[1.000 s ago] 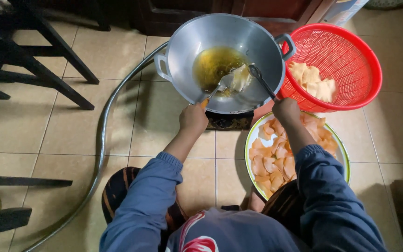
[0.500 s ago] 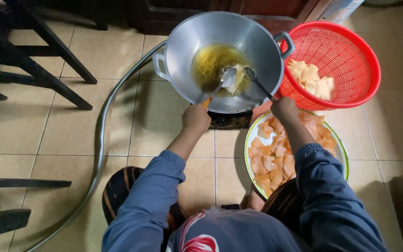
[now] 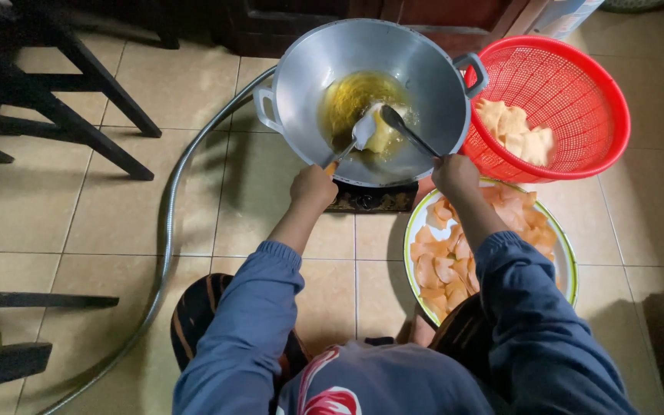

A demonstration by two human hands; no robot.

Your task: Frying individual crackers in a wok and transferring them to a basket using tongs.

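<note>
A metal wok (image 3: 432,84) holding yellow oil (image 3: 347,100) sits on a small stove (image 3: 370,198) on the tiled floor. My left hand (image 3: 313,187) grips a metal spatula (image 3: 361,134) whose blade rests in the oil against a pale cracker (image 3: 382,138). My right hand (image 3: 455,173) holds a dark ladle (image 3: 403,128) that also touches the cracker. Both arms wear blue sleeves.
A red plastic basket (image 3: 578,92) with fried crackers stands right of the wok. A round tray (image 3: 566,253) of orange raw crackers lies under my right arm. A grey hose (image 3: 164,253) curves across the floor. Dark chair legs (image 3: 94,100) stand at left.
The spatula and ladle have moved together toward the middle of the oil, now pressing on a cracker. The view has shifted slightly.
</note>
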